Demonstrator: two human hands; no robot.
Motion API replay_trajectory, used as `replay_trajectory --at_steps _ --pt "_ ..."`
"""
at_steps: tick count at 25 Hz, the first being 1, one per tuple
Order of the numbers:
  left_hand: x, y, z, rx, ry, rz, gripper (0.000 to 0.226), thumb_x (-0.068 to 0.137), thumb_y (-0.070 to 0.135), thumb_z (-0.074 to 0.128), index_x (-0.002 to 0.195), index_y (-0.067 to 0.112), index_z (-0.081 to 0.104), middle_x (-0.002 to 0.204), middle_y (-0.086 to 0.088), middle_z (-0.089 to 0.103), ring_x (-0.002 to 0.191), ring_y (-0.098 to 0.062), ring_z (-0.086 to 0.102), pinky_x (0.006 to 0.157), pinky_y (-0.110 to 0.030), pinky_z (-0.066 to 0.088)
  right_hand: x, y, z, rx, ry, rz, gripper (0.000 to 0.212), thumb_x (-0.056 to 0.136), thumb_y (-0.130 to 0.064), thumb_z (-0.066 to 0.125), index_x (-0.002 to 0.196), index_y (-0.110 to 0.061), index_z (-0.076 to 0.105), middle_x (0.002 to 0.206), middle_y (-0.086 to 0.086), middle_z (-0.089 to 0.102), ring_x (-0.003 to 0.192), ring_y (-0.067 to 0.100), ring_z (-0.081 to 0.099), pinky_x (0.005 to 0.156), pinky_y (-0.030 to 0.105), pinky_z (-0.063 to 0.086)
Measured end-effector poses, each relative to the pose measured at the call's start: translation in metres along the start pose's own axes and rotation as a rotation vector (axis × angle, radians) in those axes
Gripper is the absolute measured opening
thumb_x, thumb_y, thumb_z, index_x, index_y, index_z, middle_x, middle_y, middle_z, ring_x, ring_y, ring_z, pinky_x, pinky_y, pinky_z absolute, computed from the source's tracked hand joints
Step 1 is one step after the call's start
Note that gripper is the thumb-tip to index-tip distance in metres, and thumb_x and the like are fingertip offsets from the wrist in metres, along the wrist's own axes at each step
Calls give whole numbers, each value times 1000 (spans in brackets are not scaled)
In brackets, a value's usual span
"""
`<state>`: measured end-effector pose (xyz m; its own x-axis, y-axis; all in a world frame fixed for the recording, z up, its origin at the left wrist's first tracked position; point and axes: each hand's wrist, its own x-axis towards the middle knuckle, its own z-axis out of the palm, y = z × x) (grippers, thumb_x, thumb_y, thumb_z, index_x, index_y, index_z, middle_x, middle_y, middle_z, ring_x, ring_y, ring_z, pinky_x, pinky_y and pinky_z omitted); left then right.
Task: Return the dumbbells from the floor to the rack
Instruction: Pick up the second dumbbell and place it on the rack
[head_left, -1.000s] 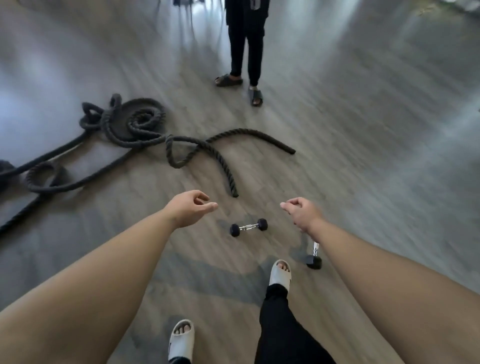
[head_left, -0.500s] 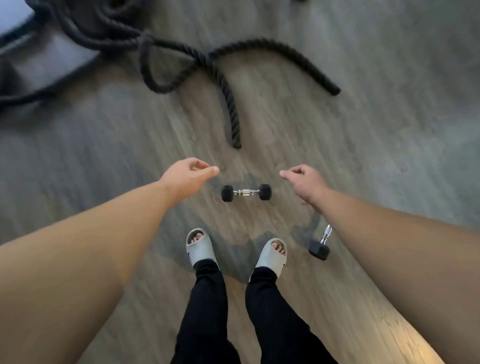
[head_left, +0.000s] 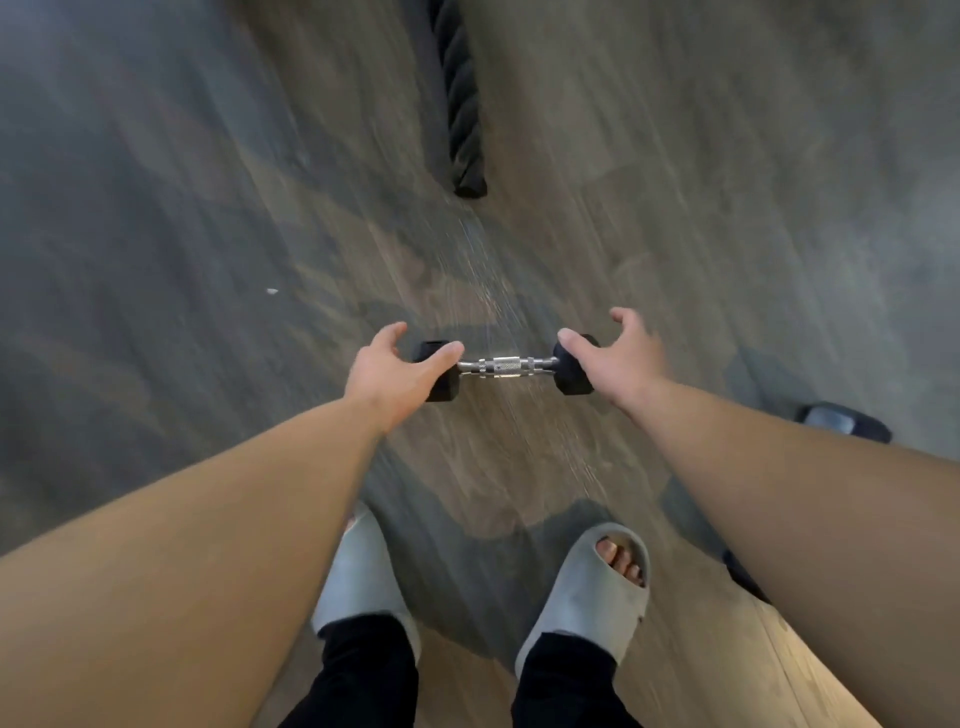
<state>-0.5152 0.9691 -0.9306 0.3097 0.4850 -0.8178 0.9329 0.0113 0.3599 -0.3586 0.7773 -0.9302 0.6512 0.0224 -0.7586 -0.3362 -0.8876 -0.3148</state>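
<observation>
The small black hex-headed dumbbell with a knurled chrome handle (head_left: 501, 368) lies crosswise on the grey wood-plank floor (head_left: 208, 260), just ahead of the feet. Left hand (head_left: 395, 368) and right hand (head_left: 618, 358) hover spread open over its heads, holding nothing; the bare handle between them looks the surest hold. A thick black braided rope (head_left: 460, 119) lies beyond, clear. Another dark dumbbell head (head_left: 844, 422) sits right, behind the forearm.
</observation>
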Motion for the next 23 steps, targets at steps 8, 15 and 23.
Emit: replay_trajectory --at_steps 8,15,23 --pt "40 -22 24 -15 -22 42 50 64 47 93 101 25 67 104 2 71 85 -11 69 63 -23 53 20 13 26 19 20 40 34 74 -34 82 103 -21 71 85 -8 66 64 18 68 58 45 66" --pt "-108 34 -124 -48 20 63 48 54 37 98 91 26 70 99 -3 73 80 -14 72 67 -31 64 -150 -69 -45 184 -12 90 36 68 -32 88 94 -23 65 92 -1 68 73 28 74 55 54 65" --pt "-342 143 -384 -83 160 199 46 69 20 95 107 16 69 91 4 67 65 0 60 42 -7 43 -407 -263 -151 356 -33 -100 39 66 -35 88 89 -27 58 104 4 67 81 26 72 58 53 66"
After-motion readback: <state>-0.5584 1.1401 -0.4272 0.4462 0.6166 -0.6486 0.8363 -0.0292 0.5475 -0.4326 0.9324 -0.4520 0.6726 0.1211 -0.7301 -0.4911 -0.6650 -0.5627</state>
